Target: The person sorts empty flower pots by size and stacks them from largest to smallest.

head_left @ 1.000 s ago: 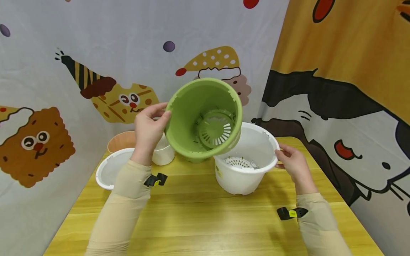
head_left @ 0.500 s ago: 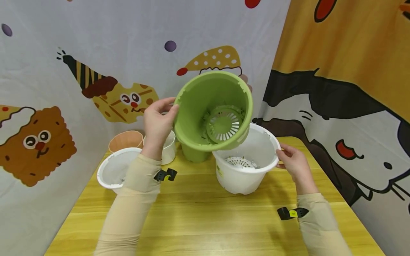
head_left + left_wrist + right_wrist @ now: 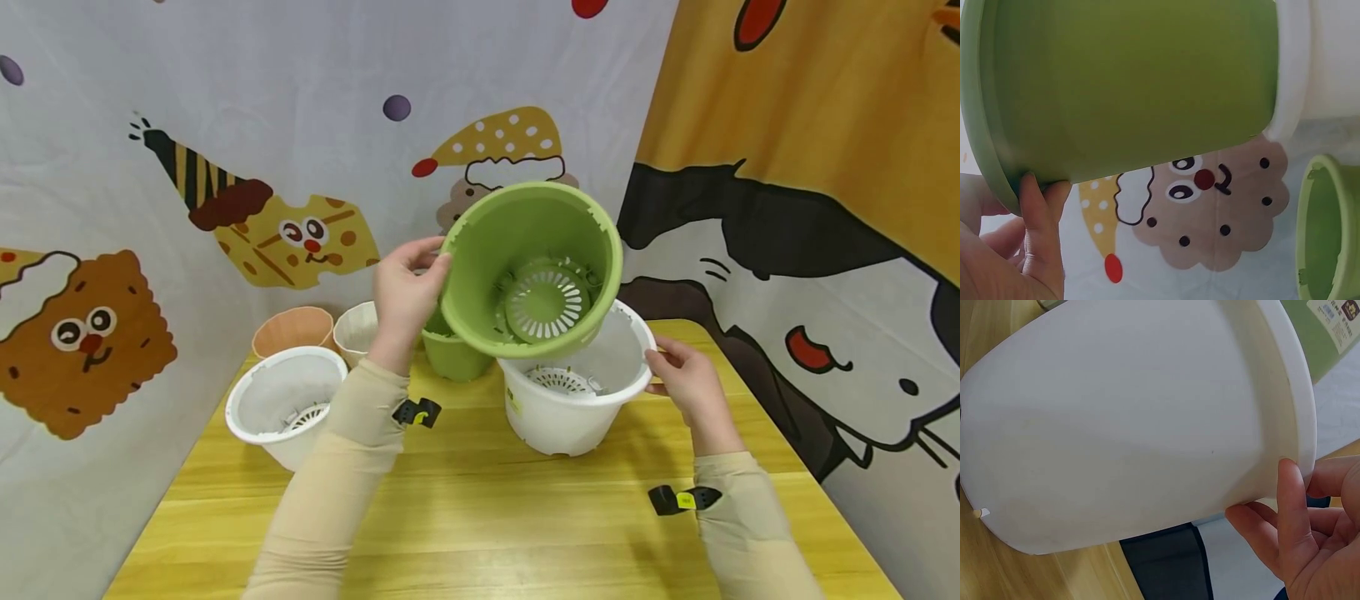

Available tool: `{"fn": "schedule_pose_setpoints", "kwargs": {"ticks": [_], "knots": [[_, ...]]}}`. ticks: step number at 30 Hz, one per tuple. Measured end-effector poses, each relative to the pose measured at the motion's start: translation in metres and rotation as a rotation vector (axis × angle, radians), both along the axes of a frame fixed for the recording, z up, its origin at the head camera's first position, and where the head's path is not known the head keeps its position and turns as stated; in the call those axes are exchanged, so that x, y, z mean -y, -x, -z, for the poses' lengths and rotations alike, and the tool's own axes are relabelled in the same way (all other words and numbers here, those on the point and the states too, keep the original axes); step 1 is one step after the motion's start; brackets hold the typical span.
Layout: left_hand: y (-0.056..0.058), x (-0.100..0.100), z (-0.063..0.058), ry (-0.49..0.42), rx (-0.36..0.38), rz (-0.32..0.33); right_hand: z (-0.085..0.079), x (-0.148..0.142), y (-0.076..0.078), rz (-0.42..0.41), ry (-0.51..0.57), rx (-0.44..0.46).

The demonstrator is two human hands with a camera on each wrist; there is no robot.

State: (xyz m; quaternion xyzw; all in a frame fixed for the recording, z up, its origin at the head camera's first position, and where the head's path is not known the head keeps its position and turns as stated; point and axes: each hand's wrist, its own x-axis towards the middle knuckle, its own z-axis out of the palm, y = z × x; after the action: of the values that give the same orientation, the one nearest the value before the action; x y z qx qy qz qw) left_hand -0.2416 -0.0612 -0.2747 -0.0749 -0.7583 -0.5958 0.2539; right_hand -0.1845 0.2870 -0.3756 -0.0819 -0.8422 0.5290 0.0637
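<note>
My left hand pinches the left rim of a large green plastic flowerpot, which is tilted so its mouth and slotted base face me. The pot hangs over the back left of a large white flowerpot, hiding part of that pot's rim. Upright on the table, the white pot has a slotted base inside and a small yellow label on its side. My right hand pinches its right rim, fingers curled about the edge in the right wrist view. A printed label shows on the green pot there.
At the left of the wooden table stands a smaller white pot. Behind it are an orange pot and a small cream pot. A smaller green pot stands at the back middle. Printed curtains hang close behind.
My left hand has carried the green flowerpot rightward, rising a little and then lowering, until it overlaps the white one more. The right hand and the white pot have stayed put.
</note>
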Motion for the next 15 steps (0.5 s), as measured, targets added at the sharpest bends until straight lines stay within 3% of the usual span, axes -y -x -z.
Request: {"fn": "schedule_pose_setpoints", "kwargs": {"ticks": [8,15], "knots": [[0.003,-0.012,0.009,0.055,0.031,0.000,-0.001,0.002,-0.001,-0.012,0.012,0.005],[0.001,-0.017,0.009,0.091,0.031,-0.006,0.001,0.000,-0.002,-0.020,0.023,-0.017]]}}
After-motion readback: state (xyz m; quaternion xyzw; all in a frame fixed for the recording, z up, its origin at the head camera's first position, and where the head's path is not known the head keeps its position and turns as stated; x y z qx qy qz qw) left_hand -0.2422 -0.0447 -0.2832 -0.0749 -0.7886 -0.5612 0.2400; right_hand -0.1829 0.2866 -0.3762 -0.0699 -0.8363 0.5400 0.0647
